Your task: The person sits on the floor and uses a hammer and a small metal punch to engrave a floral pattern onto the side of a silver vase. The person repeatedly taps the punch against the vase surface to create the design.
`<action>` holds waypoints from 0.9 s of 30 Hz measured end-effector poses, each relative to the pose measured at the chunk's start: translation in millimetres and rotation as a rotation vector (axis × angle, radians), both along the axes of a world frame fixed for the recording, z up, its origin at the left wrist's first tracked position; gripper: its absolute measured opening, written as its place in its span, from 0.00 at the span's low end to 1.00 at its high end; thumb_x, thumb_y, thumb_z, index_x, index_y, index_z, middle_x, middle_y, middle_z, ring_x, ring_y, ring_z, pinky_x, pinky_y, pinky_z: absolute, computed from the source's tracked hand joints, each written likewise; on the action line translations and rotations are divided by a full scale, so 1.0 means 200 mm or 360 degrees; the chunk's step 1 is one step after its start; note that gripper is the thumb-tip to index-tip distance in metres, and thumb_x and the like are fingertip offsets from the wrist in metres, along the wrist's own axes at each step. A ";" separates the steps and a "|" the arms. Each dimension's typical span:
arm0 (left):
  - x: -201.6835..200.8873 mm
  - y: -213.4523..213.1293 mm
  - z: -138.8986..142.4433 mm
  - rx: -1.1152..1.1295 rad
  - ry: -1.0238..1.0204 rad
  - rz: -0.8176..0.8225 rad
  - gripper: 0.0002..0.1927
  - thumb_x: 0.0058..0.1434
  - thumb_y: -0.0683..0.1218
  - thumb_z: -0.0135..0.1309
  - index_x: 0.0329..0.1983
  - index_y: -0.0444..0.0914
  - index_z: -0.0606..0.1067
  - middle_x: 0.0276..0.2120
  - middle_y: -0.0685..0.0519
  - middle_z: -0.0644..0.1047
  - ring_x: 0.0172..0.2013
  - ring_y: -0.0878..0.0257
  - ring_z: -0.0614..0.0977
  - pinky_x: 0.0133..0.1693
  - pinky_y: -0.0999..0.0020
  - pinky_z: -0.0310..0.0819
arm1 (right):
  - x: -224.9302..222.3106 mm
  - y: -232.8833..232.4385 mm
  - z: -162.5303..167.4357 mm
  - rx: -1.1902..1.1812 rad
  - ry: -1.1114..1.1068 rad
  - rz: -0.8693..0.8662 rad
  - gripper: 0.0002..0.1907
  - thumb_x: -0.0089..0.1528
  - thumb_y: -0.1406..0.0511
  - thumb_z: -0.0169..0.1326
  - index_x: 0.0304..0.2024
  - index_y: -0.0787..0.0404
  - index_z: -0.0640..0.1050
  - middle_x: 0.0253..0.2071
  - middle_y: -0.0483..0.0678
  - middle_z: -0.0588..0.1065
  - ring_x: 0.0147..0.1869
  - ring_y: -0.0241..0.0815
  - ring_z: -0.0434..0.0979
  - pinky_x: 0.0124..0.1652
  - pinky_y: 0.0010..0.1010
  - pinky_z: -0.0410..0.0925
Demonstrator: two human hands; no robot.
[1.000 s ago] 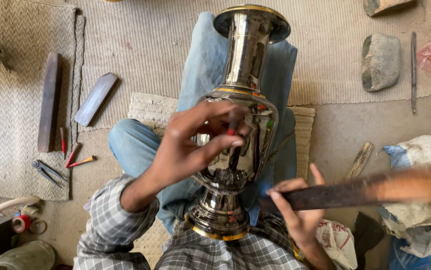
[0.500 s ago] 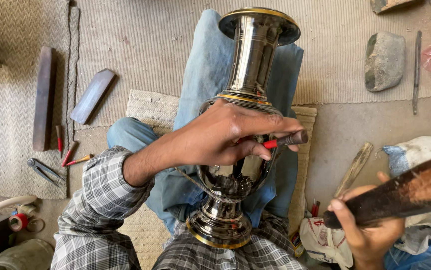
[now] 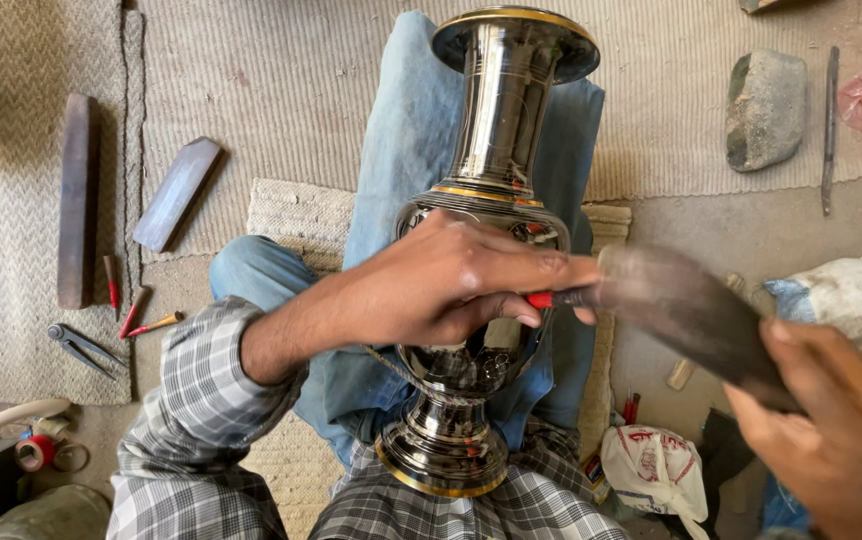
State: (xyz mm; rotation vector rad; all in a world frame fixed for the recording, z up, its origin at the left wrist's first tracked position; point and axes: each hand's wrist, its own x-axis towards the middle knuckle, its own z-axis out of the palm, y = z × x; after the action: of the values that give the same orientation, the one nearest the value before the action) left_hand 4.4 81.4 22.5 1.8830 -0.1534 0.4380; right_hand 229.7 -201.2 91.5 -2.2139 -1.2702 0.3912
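This is a small workshop on the floor, where things are made by hand. Woven mats (image 3: 281,80) cover the ground. Tools lie about on them: flat bars (image 3: 78,200), little chisels with red handles (image 3: 113,283), a pair of dividers (image 3: 79,346) and a grey stone (image 3: 766,110). A shiny metal vase (image 3: 496,200) rests on the person's lap.
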 end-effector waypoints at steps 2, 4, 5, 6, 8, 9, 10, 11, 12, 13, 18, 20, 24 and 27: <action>-0.03 -0.06 0.01 -0.0011 -0.0077 0.0255 0.27 0.69 0.35 0.58 0.69 0.44 0.67 0.52 0.61 0.82 0.49 0.65 0.87 0.42 0.71 0.85 | 0.08 0.08 0.03 -0.0092 -0.0124 0.0270 0.16 0.62 0.77 0.61 0.49 0.67 0.71 0.37 0.57 0.77 0.35 0.45 0.78 0.39 0.31 0.73; -0.06 -0.15 0.01 -0.0036 -0.0094 0.0548 0.26 0.71 0.35 0.58 0.69 0.42 0.67 0.52 0.60 0.82 0.49 0.66 0.87 0.47 0.71 0.86 | 0.15 0.17 0.06 -0.0133 -0.0190 0.0463 0.20 0.61 0.77 0.61 0.52 0.66 0.69 0.37 0.58 0.77 0.35 0.47 0.78 0.38 0.33 0.73; -0.07 -0.19 0.01 -0.0059 -0.0082 0.0702 0.26 0.70 0.35 0.58 0.69 0.41 0.67 0.52 0.59 0.83 0.48 0.66 0.87 0.47 0.71 0.86 | 0.18 0.21 0.08 -0.0162 -0.0218 0.0542 0.22 0.61 0.78 0.60 0.54 0.66 0.68 0.38 0.59 0.76 0.35 0.48 0.78 0.38 0.34 0.72; -0.08 -0.24 0.01 -0.0088 -0.0067 0.0854 0.26 0.70 0.35 0.58 0.69 0.41 0.68 0.51 0.58 0.83 0.47 0.67 0.88 0.47 0.71 0.85 | 0.20 0.26 0.11 -0.0169 -0.0246 0.0664 0.24 0.60 0.78 0.60 0.56 0.66 0.68 0.38 0.59 0.76 0.35 0.48 0.77 0.38 0.35 0.72; -0.10 -0.31 0.00 -0.0165 -0.0018 0.1143 0.26 0.69 0.36 0.61 0.69 0.40 0.70 0.50 0.55 0.84 0.42 0.67 0.88 0.43 0.73 0.85 | 0.23 0.39 0.17 -0.0159 -0.0317 0.0909 0.28 0.59 0.78 0.59 0.59 0.65 0.66 0.39 0.60 0.76 0.36 0.50 0.77 0.37 0.37 0.72; -0.10 -0.35 0.00 -0.0297 -0.0063 0.1191 0.25 0.69 0.35 0.59 0.68 0.38 0.69 0.50 0.51 0.83 0.45 0.64 0.88 0.44 0.72 0.86 | 0.23 0.45 0.20 -0.0118 -0.0355 0.1019 0.30 0.58 0.78 0.59 0.61 0.64 0.66 0.39 0.61 0.76 0.36 0.50 0.77 0.37 0.38 0.72; -0.10 -0.38 -0.01 -0.0427 -0.0110 0.1237 0.24 0.70 0.34 0.57 0.68 0.36 0.68 0.50 0.48 0.83 0.48 0.61 0.88 0.45 0.71 0.88 | 0.23 0.52 0.24 -0.0067 -0.0401 0.1132 0.32 0.57 0.78 0.58 0.63 0.64 0.65 0.40 0.61 0.76 0.36 0.51 0.77 0.37 0.39 0.71; -0.10 -0.40 -0.02 -0.0553 -0.0164 0.1282 0.23 0.70 0.32 0.55 0.67 0.34 0.67 0.50 0.45 0.82 0.50 0.57 0.88 0.46 0.70 0.89 | 0.23 0.59 0.27 0.0000 -0.0442 0.1239 0.34 0.57 0.78 0.58 0.65 0.63 0.64 0.40 0.62 0.76 0.36 0.52 0.76 0.36 0.39 0.71; -0.10 -0.43 -0.03 -0.0578 -0.0171 0.1319 0.22 0.72 0.32 0.55 0.67 0.33 0.67 0.48 0.45 0.82 0.48 0.59 0.88 0.45 0.71 0.88 | 0.23 0.64 0.30 0.0008 -0.0527 0.1382 0.36 0.56 0.79 0.57 0.66 0.63 0.63 0.41 0.63 0.76 0.36 0.53 0.76 0.36 0.40 0.71; -0.10 -0.45 -0.04 -0.0603 -0.0177 0.1357 0.21 0.73 0.32 0.54 0.66 0.32 0.66 0.47 0.45 0.82 0.45 0.62 0.88 0.44 0.72 0.86 | 0.22 0.68 0.32 -0.0002 -0.0624 0.1509 0.39 0.55 0.79 0.57 0.68 0.63 0.63 0.41 0.63 0.76 0.36 0.53 0.76 0.36 0.41 0.71; -0.08 -0.50 -0.12 -0.0669 -0.0180 0.1557 0.17 0.69 0.33 0.61 0.57 0.30 0.67 0.33 0.49 0.81 0.31 0.69 0.84 0.35 0.78 0.79 | 0.20 0.67 0.32 -0.0688 -0.0877 0.1413 0.46 0.51 0.75 0.60 0.71 0.41 0.67 0.36 0.45 0.78 0.32 0.38 0.71 0.35 0.32 0.69; -0.06 -0.50 -0.14 -0.0682 -0.0231 0.1589 0.22 0.68 0.33 0.62 0.61 0.28 0.66 0.33 0.50 0.79 0.31 0.70 0.82 0.34 0.79 0.77 | 0.24 0.63 0.27 -0.0685 -0.0821 0.1356 0.42 0.55 0.73 0.58 0.71 0.43 0.68 0.36 0.43 0.77 0.32 0.34 0.70 0.34 0.28 0.68; -0.05 -0.48 -0.13 -0.0764 -0.0374 0.1513 0.23 0.68 0.33 0.61 0.62 0.30 0.65 0.42 0.42 0.81 0.32 0.72 0.80 0.36 0.78 0.79 | 0.36 0.55 0.22 -0.0684 -0.0778 0.1575 0.29 0.57 0.65 0.60 0.61 0.48 0.71 0.37 0.42 0.76 0.36 0.28 0.75 0.40 0.24 0.68; -0.07 -0.43 -0.08 -0.0560 -0.0185 0.1499 0.21 0.63 0.33 0.63 0.58 0.30 0.69 0.37 0.43 0.81 0.31 0.71 0.81 0.35 0.75 0.79 | 0.41 0.49 0.19 -0.0780 -0.0897 0.1561 0.27 0.57 0.65 0.61 0.60 0.48 0.72 0.40 0.40 0.77 0.38 0.26 0.76 0.43 0.21 0.70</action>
State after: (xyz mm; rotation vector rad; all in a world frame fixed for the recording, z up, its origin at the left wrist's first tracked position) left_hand -9.2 -4.6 6.4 1.4822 0.7224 1.1245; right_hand 311.9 -104.0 130.5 -1.9481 -2.8132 0.4781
